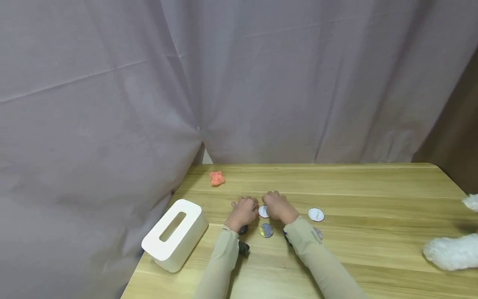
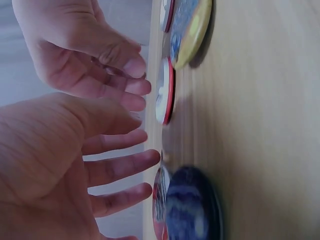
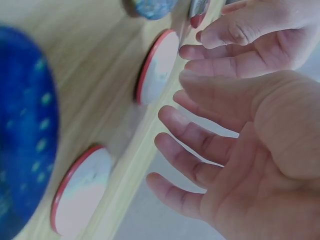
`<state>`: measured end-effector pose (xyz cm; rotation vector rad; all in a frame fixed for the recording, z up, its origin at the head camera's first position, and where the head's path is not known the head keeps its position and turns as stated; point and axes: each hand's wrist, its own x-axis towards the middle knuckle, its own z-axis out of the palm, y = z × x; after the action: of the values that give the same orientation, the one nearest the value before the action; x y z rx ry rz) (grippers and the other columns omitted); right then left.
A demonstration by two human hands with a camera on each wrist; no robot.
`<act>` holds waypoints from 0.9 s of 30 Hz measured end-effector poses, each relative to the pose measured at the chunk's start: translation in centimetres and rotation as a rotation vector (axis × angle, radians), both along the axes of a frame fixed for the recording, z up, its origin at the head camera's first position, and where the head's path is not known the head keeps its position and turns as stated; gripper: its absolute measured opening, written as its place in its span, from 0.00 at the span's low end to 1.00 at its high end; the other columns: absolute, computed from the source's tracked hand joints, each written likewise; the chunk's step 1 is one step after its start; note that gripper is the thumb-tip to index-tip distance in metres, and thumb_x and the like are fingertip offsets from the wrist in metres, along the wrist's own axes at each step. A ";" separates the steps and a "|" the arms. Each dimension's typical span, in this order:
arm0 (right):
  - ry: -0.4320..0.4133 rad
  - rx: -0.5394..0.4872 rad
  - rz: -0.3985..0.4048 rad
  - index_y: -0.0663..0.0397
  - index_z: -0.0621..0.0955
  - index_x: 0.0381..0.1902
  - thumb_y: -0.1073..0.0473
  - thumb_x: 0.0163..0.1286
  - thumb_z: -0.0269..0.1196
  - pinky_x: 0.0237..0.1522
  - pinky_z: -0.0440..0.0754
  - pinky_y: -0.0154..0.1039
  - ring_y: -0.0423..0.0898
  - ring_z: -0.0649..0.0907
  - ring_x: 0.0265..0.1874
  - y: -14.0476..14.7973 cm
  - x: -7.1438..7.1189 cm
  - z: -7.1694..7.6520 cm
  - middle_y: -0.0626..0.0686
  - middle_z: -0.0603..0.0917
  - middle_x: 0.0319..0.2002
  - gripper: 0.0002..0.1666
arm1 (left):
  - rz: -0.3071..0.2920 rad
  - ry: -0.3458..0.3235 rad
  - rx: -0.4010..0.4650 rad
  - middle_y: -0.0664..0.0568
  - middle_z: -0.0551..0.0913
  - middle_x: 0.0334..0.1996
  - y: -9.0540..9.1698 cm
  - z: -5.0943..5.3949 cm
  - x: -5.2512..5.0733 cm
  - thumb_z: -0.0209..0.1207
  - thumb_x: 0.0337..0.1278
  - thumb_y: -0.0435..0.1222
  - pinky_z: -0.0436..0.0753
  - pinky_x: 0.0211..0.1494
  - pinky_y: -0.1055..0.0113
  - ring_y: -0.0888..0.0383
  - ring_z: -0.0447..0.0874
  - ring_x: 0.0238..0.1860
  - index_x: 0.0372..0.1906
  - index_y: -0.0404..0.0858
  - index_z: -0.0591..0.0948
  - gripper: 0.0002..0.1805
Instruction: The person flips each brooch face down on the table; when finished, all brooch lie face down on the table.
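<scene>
My left hand (image 1: 244, 212) and right hand (image 1: 279, 206) hover close together over a group of round, flat discs on the table. Between them lies a white disc (image 1: 263, 211) with a red edge. A blue-and-yellow disc (image 1: 267, 230) lies nearer me. In the left wrist view, a dark blue disc (image 2: 192, 205) overlaps a red-edged one (image 2: 159, 202) beside my left fingers (image 2: 125, 167). In the right wrist view, a blue speckled disc (image 3: 25, 135) and another white disc (image 3: 82, 192) lie beyond my right fingers (image 3: 187, 155). Both hands' fingers are loosely bent, and nothing shows in them.
A white tissue box (image 1: 175, 234) stands at the left edge of the wooden table (image 1: 373, 245). Toward the back sits an orange crumpled net-like piece (image 1: 216, 178). White fluffy objects (image 1: 453, 251) lie at the far right. A grey curtain (image 1: 261, 83) hangs behind the table.
</scene>
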<state>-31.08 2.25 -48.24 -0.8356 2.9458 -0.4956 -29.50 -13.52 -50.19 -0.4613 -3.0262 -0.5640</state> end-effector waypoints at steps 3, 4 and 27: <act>-0.003 -0.006 0.021 0.61 0.80 0.34 0.71 0.55 0.66 0.47 0.74 0.60 0.58 0.76 0.40 -0.4 0.1 0.3 0.57 0.78 0.35 0.08 | 0.016 -0.012 0.027 0.45 0.84 0.54 -0.5 0.3 0.3 0.60 0.67 0.36 0.68 0.53 0.38 0.39 0.76 0.55 0.52 0.36 0.85 0.13; -0.005 -0.005 0.026 0.61 0.80 0.36 0.70 0.56 0.66 0.48 0.74 0.61 0.59 0.76 0.41 -0.5 0.1 0.4 0.57 0.79 0.36 0.08 | 0.022 -0.015 0.034 0.45 0.84 0.54 -0.6 0.4 0.4 0.59 0.67 0.35 0.68 0.53 0.38 0.38 0.76 0.56 0.54 0.35 0.84 0.15; 0.024 0.004 0.103 0.57 0.82 0.35 0.69 0.48 0.74 0.45 0.76 0.60 0.60 0.77 0.42 -5.5 0.2 -0.4 0.57 0.80 0.36 0.16 | 0.090 -0.013 0.056 0.40 0.82 0.50 -5.9 -0.2 1.8 0.65 0.49 0.26 0.69 0.49 0.39 0.36 0.74 0.51 0.52 0.33 0.83 0.21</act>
<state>-30.86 -3.25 -48.67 -0.9937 2.9046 -0.4765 -27.73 -19.38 -50.42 -0.3182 -3.0157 -0.6465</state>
